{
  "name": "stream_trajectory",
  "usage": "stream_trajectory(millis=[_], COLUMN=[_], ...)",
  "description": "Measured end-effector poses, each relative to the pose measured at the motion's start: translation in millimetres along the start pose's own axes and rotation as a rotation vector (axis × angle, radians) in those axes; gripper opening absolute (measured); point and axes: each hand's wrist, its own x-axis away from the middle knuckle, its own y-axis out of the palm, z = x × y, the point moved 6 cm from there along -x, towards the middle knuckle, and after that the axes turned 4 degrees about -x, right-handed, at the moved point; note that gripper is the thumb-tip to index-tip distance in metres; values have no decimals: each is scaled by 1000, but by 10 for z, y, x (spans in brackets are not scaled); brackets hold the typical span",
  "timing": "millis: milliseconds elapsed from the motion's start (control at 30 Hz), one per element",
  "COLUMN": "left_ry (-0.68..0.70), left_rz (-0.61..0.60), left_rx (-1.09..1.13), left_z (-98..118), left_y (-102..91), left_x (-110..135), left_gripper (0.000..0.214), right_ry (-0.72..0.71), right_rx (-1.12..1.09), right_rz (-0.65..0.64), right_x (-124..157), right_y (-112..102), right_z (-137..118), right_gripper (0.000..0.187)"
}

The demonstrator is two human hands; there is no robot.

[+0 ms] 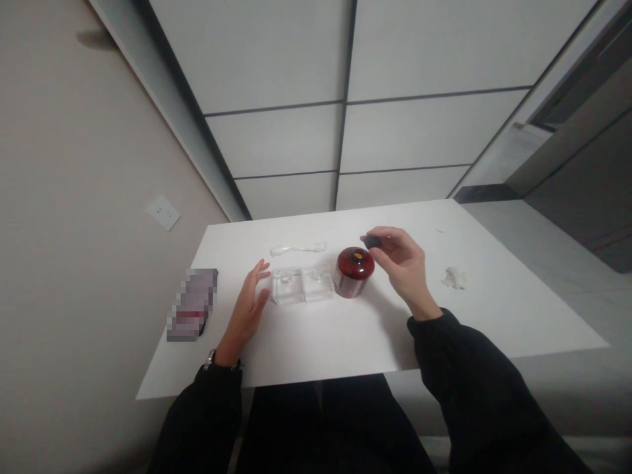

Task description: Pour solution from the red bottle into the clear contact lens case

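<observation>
The right arm reaches forward from the right in a black sleeve point(474, 382), its wrist bent so that the right hand point(401, 262) points inward to the left. Its fingers curve above the thumb and pinch a small black piece point(372, 241), raised just beside the top of a red canister point(355, 265). The canister stands upright on the white worktop point(336, 342), next to the right end of a clear two-part tray point(302, 295).

The left arm angles up and inward, a bracelet point(210, 359) at its wrist. The left hand point(250, 304) grips nothing; its fingers are loosely spread, thumb apart, beside the tray's left end. Whether it touches the tray, I cannot tell. Behind the tray lies a slim clear item point(299, 249); a crumpled white scrap point(455, 278) lies right of the right hand.
</observation>
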Motion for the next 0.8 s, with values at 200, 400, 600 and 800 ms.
stream_trajectory(millis=[200,400,600,800], left_ry=[-9,-24,-124,-142], left_rz=[-1,46,74,-81], left_rx=[-5,-11,-274,-439], left_z=[6,56,47,-153], left_y=[-6,-47,-283,-90], left_x=[18,42,-387,-1090], left_gripper=[84,73,56,55], right_ry=[2,-56,-49,-56], right_rx=[-44,5,-20,95], right_rz=[-27,-122,-71,-64], right_x=[68,126,161,162], right_y=[206,205,188,152], right_z=[56,63,140,162], right_gripper=[28,14,29,40])
